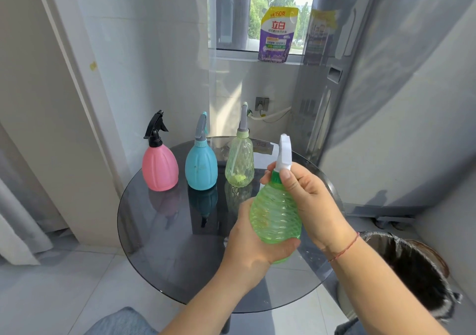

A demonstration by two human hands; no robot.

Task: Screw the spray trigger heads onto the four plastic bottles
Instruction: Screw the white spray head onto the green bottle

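1. Bottles with heads already on stand in a row at ten to twelve o'clock on the round glass table (pixel 144 257): the pink bottle (pixel 159 169) with a black head, the blue bottle (pixel 201 168) with a grey one, then the pale yellow bottle (pixel 239 164).
2. Our left hand (pixel 248 242) comes next, fingers wrapped closed around the base of the green bottle (pixel 275 213), which we hold tilted above the table's three o'clock side.
3. Our right hand (pixel 306 200) pinches the green collar under the white spray head (pixel 284 153), thumb in front, the other fingers curled behind.
4. We judge this the last bottle, with tightening under way; how far the thread has seated we cannot tell.
5. To do it well, we should keep the head in line with the neck, hold the bottle steady without squeezing its thin wall, turn only the collar, and stop when snug.
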